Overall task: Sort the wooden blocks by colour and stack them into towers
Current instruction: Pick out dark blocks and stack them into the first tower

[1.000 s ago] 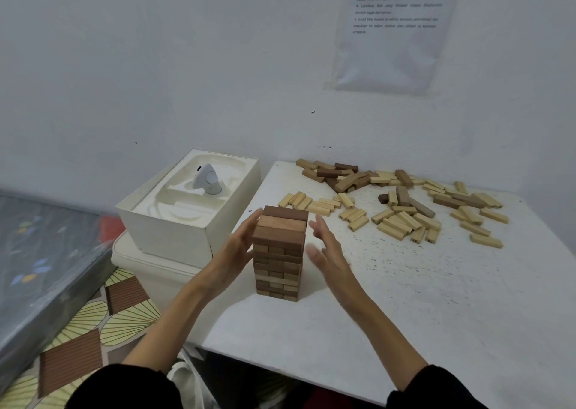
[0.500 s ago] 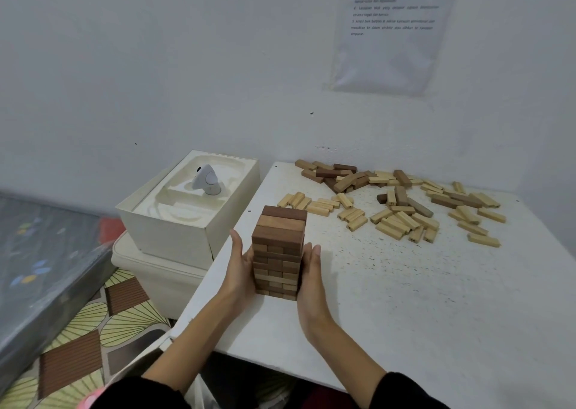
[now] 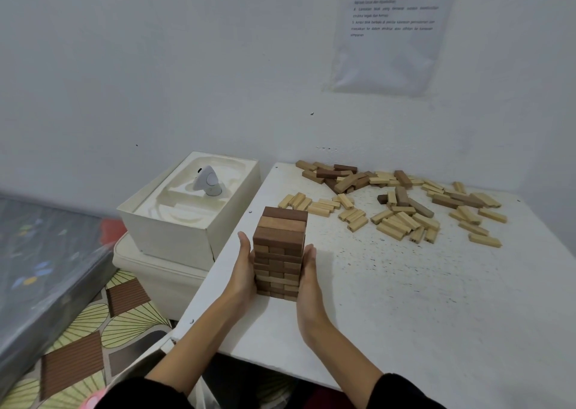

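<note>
- Fingers (image 3: 244,248) of the left hand (image 3: 244,273) and right hand (image 3: 307,281) lie straight, pressed flat on opposite sides of the brown tower (image 3: 280,246).
- It stands near the table (image 3: 405,309) left edge; its lower layers seem uneven.
- Press evenly and lightly to square it.

White wall (image 3: 156,66), patterned floor (image 3: 124,315), white table (image 3: 436,315).

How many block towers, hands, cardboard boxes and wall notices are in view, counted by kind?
Brown wooden block tower: 1
Bare hands pressing its sides, left hand and right hand: 2
White open cardboard box: 1
Printed paper notice on the wall: 1
Total: 5
</note>
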The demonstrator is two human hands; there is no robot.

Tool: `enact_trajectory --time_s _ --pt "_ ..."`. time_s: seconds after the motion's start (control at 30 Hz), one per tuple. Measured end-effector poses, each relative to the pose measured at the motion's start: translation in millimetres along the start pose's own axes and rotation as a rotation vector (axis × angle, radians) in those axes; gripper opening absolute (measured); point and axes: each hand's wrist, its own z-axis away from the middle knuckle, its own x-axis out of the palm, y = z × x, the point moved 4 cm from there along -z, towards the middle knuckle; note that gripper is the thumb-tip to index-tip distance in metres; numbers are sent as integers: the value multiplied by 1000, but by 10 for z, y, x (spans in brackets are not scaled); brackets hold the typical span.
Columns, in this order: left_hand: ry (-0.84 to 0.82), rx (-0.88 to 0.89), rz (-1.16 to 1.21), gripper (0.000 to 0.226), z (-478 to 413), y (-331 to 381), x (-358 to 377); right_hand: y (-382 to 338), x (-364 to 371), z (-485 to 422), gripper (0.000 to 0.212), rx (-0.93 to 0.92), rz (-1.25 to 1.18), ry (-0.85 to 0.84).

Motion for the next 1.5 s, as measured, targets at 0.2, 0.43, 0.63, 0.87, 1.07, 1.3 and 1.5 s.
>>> enact_trajectory --time_s 0.2,0.43,0.63,0.87,1.07,1.3,1.5 --pt "-8 52 -3 90 -13 262 -110 -404 -76 100 54 -8 -73 52" --pt "-39 39 1 66 -40 463 -59 -649 91 51 74 70 -117 15" --pt "20 50 -32 62 -47 379 48 -642 174 103 69 92 -157 48" --pt "68 44 -28 59 -57 353 58 -631 171 104 64 96 -137 76" --pt "36 74 -51 61 -40 385 65 -650 177 107 64 116 -117 72" --pt "44 148 -127 55 61 651 -60 -889 -96 158 51 16 -122 97" --pt "10 469 -349 38 347 1266 219 -1133 -619 119 46 -212 -114 198"
